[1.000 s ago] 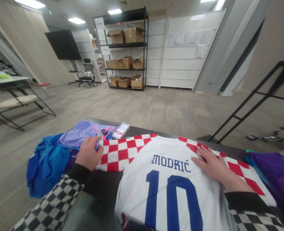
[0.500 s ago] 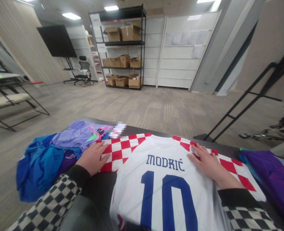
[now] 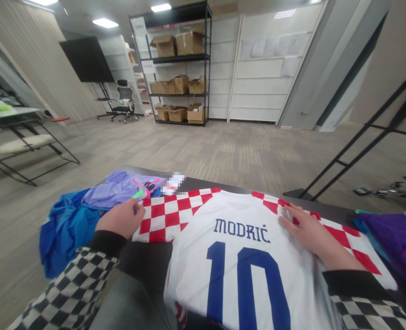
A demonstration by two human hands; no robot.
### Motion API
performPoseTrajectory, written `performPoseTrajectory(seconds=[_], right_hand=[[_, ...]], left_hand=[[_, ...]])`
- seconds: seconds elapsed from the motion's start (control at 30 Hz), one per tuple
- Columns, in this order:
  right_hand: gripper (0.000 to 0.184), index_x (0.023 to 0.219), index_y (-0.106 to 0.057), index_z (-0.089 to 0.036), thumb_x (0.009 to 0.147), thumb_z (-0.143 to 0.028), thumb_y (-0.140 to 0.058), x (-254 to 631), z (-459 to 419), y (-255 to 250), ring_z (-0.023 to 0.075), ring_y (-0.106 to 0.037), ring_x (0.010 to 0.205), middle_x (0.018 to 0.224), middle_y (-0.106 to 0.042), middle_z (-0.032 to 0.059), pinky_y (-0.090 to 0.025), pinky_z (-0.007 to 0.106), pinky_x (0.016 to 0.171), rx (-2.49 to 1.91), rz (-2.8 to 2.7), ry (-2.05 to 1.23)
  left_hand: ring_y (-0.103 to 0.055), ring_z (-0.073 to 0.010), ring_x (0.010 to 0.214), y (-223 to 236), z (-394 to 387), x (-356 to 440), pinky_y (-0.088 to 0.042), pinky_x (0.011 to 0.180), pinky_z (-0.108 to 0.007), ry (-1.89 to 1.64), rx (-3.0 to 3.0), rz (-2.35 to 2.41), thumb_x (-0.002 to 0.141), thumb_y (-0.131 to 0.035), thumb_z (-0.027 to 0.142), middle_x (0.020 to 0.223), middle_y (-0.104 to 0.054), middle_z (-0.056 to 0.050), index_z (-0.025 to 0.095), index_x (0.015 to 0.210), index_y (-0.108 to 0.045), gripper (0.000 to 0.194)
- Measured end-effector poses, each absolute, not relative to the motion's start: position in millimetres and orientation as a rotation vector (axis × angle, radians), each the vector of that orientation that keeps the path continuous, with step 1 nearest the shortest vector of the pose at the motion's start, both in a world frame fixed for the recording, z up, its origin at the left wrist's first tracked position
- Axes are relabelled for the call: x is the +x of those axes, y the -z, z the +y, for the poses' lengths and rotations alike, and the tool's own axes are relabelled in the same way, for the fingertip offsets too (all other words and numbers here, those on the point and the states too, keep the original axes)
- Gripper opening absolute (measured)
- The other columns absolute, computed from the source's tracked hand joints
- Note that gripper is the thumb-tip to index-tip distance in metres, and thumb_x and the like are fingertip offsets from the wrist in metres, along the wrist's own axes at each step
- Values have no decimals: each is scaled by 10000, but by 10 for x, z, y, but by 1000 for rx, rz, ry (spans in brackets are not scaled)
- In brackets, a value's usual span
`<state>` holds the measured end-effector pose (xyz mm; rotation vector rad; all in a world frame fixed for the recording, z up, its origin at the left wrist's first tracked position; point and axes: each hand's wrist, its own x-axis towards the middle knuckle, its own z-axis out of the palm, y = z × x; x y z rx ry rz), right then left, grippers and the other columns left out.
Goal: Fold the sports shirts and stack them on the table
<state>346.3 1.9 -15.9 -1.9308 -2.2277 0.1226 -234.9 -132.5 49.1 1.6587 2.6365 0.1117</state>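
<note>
Two bare hands on one football jersey (image 3: 235,270), head view. It lies back side up on the black table (image 3: 151,259), right in front of me, lower middle of frame.

Left hand (image 3: 122,219): fingers curled in, thumb close to index, at the cuff of the left checked sleeve (image 3: 171,214). I can't tell if cloth is pinched between them. Right hand (image 3: 308,233): palm down, fingers fairly straight and close together, thumb tucked nearby, resting where the right sleeve meets the shoulder.

Edges: far table edge runs just past the collar (image 3: 237,198), slanting down to the right, so I get only a thin bare strip there. Left cuff is just beside a heap of blue and lavender clothes (image 3: 68,231); purple garment (image 3: 392,243) is near the right cuff. Pixelated white tag (image 3: 174,183) sits just beyond the left sleeve. Bare table between left sleeve and jersey side. Past the table, open carpet (image 3: 223,149) to the black shelving rack (image 3: 180,95).

Orientation: collar points away from me, lower body toward me, cut off by frame bottom. Long axis near to far; sleeves spread crosswise. MODRIĆ and blue 10 read upright from my side. Light wrinkles in the body.
</note>
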Motion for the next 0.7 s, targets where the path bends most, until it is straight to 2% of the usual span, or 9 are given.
performPoseTrajectory(seconds=[0.1,0.17,0.27,0.4,0.6,0.7], right_hand=[[718,1582,-659,-122,1058,-563,-442,3466,42,149,461,-473,1614,1728,-535,167,-420,614,1331,-1928,-2197,-227],[692,1557,-677,-107,1064,-537,-453,3474,64,144,475,-492,1598,1717,-542,190,-413,636,1331,-1908,-2189,-229],[608,1491,-726,-115,1044,-481,-536,3495,95,154,496,-529,1564,1665,-597,214,-436,680,1303,-1870,-2183,-209],[579,1451,-756,-137,1036,-492,-561,3516,106,183,464,-575,1536,1644,-624,198,-466,630,1297,-1835,-2160,-184],[601,1465,-754,-147,1040,-512,-537,3523,113,242,445,-561,1552,1642,-630,179,-439,653,1306,-1805,-2141,-179],[610,1470,-755,-152,1044,-523,-524,3516,114,241,438,-572,1544,1646,-628,175,-439,632,1310,-1805,-2129,-170]], left_hand=[[-777,-384,891,-500,-1381,-2371,-548,796,-449,75,1508,2553,992,-518,628,858,-793,-156,247,787,-690,465],[-779,-381,907,-440,-1403,-2368,-542,807,-445,99,1508,2515,999,-524,633,888,-802,-173,235,804,-684,471],[-777,-345,907,-319,-1415,-2369,-523,768,-405,16,1499,2504,1018,-540,592,951,-813,-164,219,886,-680,420],[-771,-319,918,-207,-1426,-2394,-495,739,-368,-90,1484,2509,1014,-598,562,976,-810,-131,222,938,-659,354],[-731,-280,842,-155,-1463,-2345,-472,727,-348,-157,1663,2468,1007,-622,432,885,-750,-100,241,786,-563,298],[-724,-275,816,-156,-1470,-2300,-482,722,-341,-346,1641,2471,970,-646,373,831,-726,-67,243,802,-564,228]])
